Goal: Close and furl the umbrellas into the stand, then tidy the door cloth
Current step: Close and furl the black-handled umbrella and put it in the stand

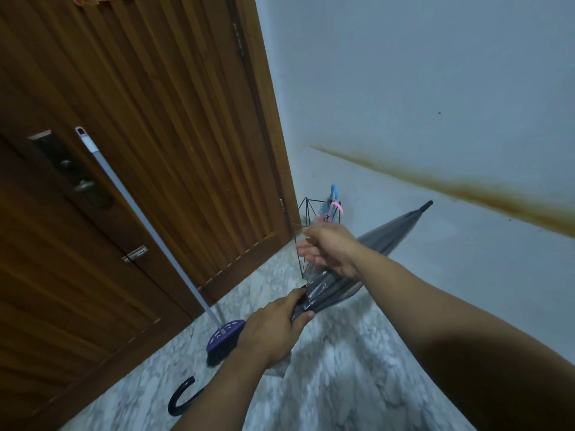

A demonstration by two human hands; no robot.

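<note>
Marbled floor (342, 368), wooden door (155, 119) left, pale wall (435, 88) right. Grey umbrella (389, 231), closed, tip far-right: left hand (273, 331) grips its canopy; right hand (329, 250) above it, fingers relaxed. Wire stand (300, 231) in far corner holds pink and blue handles. Broom (149, 231) leans on door.

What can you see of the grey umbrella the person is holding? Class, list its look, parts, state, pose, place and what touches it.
The grey umbrella is closed, its thin, slightly glossy canopy loosely gathered, not yet furled tight. It slants from a dark curved crook handle low near the floor up to a black tip pointing at the pale wall. The left hand grips the canopy's lower folds; the right hand rests against the fabric higher up, fingers extended. It is held just in front of the wire stand.
</note>
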